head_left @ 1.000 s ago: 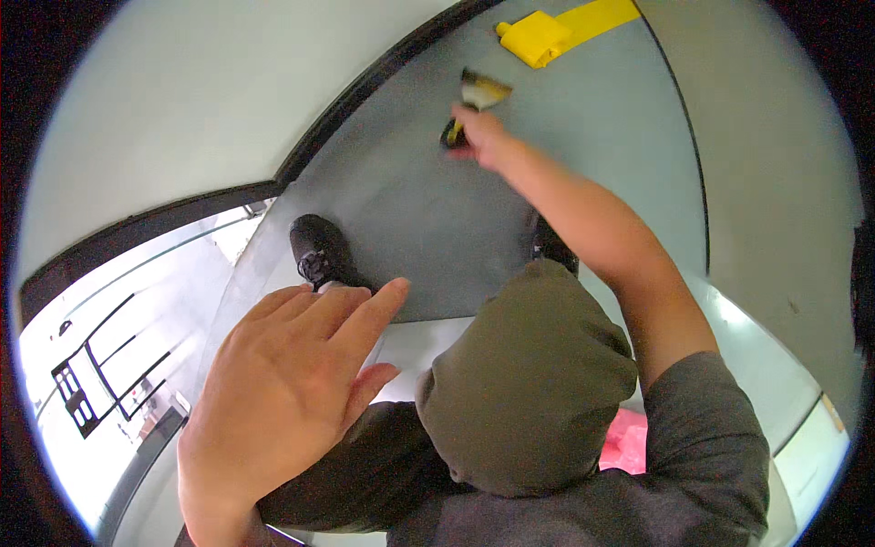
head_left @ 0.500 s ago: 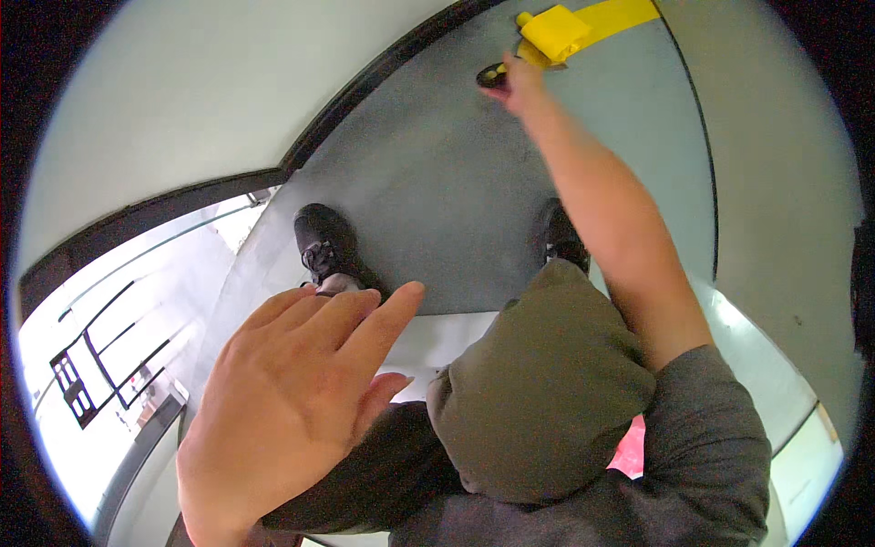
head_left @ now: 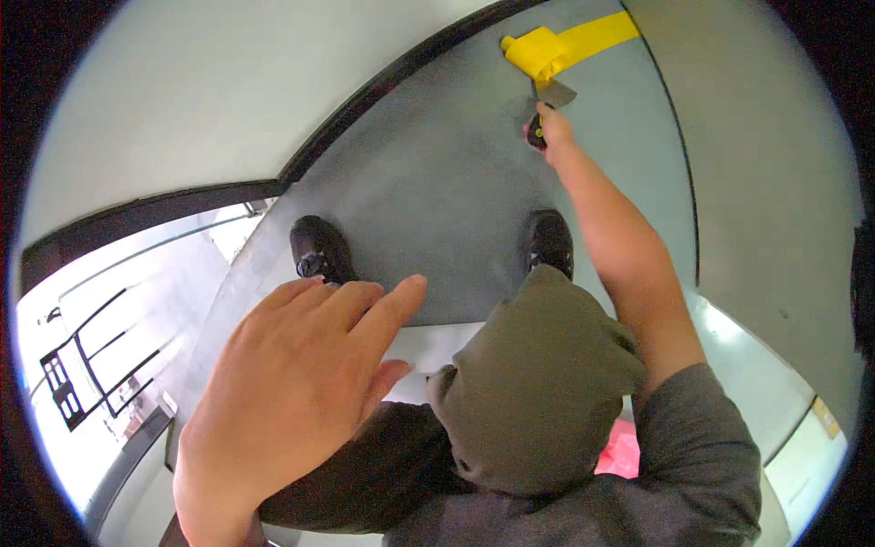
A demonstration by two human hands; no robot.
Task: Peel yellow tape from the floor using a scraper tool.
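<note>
My right arm reaches far ahead over the grey floor, and my right hand (head_left: 559,137) is closed around the black-and-yellow handle of a scraper (head_left: 556,93). Its flat metal blade lies just on the near side of a bunched yellow roll (head_left: 540,52); I cannot tell whether they touch. From that roll a flat yellow strip of tape (head_left: 597,36) runs right across the floor to the dark seam. My left hand (head_left: 283,392) hangs palm down close to me, fingers loosely stretched and holding nothing.
Both my black shoes (head_left: 550,242) stand on the grey floor (head_left: 428,191). A pale wall (head_left: 210,100) with a black baseboard (head_left: 383,77) curves along the left, and a grey-beige surface (head_left: 756,164) rises at the right. A pink item (head_left: 620,451) shows beside my knee.
My right hand has drawn back toward me with the scraper, and its blade now shows clear of the yellow roll. The left hand stays nearly in place; the view has shifted slightly.
</note>
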